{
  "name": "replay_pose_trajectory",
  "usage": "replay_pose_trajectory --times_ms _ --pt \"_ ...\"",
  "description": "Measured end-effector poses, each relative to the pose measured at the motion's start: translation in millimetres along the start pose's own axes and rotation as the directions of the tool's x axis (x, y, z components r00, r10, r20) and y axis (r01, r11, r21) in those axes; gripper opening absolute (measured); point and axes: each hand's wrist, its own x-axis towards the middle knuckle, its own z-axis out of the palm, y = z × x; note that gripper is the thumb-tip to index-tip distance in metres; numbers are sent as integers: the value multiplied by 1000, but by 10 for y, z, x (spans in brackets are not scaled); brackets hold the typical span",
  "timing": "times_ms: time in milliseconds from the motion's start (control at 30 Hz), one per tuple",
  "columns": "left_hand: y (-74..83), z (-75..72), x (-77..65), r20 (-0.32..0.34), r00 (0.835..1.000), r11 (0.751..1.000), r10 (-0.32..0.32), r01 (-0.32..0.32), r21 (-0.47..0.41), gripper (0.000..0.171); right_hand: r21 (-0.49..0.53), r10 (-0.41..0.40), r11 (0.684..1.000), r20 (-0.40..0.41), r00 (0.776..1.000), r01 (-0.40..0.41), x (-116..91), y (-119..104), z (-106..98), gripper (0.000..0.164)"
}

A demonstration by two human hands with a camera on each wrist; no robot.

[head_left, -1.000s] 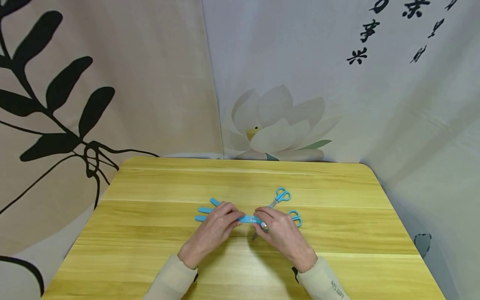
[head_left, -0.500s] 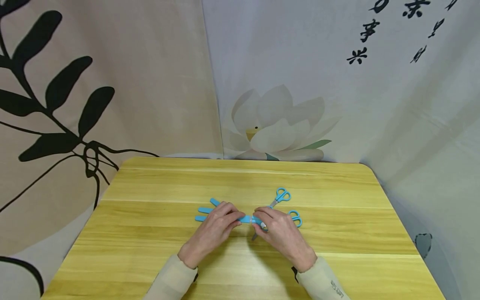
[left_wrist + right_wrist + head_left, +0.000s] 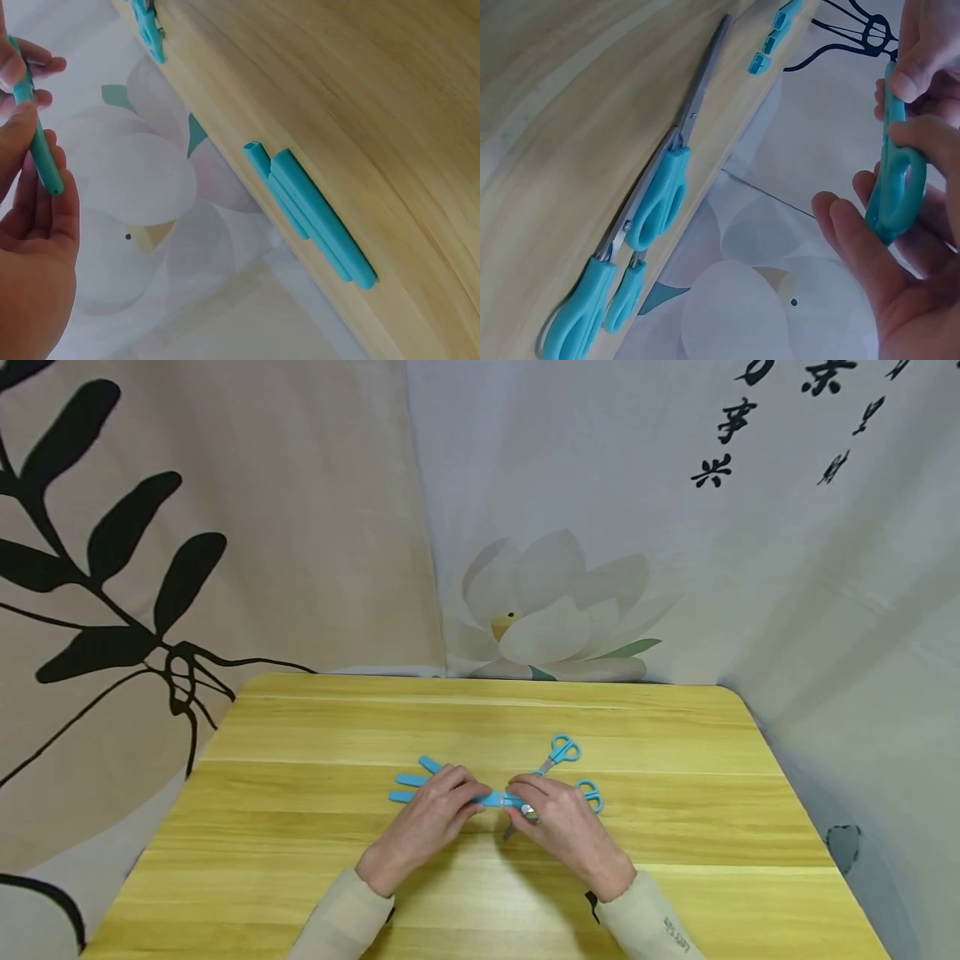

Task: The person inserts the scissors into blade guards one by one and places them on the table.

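Note:
Between the two hands is a pair of scissors [image 3: 900, 191] with blue loop handles, its blades hidden inside a blue blade cover [image 3: 46, 161]. The left hand [image 3: 431, 807] pinches the cover between thumb and fingers. At the handle end, the right hand [image 3: 564, 822] grips the scissors, thumb on top and fingers beneath. In the head view the joint between cover and handle shows in the small gap between the hands. Both hands are raised over the table in the wrist views.
Three blue blade covers [image 3: 322, 217] lie side by side on the wooden table [image 3: 315, 860], beyond the left hand. Three uncovered scissors [image 3: 660, 199] lie beyond the right hand, blades bare. A printed curtain [image 3: 337, 527] hangs behind the table's far edge.
Both hands keep their hold on the scissors and cover with no clear movement. The head view has shifted very slightly.

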Motion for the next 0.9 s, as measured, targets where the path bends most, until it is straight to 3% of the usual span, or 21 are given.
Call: replay_pose_trajectory --times_ms 167,500,700,900 --pt "-4 -28 -12 30 998 998 -51 52 -33 20 -2 9 1000 0 1000 -9 -7 16 -10 26" --pt "-24 -24 -40 45 995 992 -91 94 -85 27 30 21 999 18 1000 -21 -37 45 -29 27" --pt "-38 8 -62 21 999 998 -47 48 -44 25 31 39 999 61 997 -41 -59 48 -47 32" --pt "-7 48 -66 -48 999 1000 12 -12 -1 20 21 39 999 65 997 -41 -63 30 -49 26"
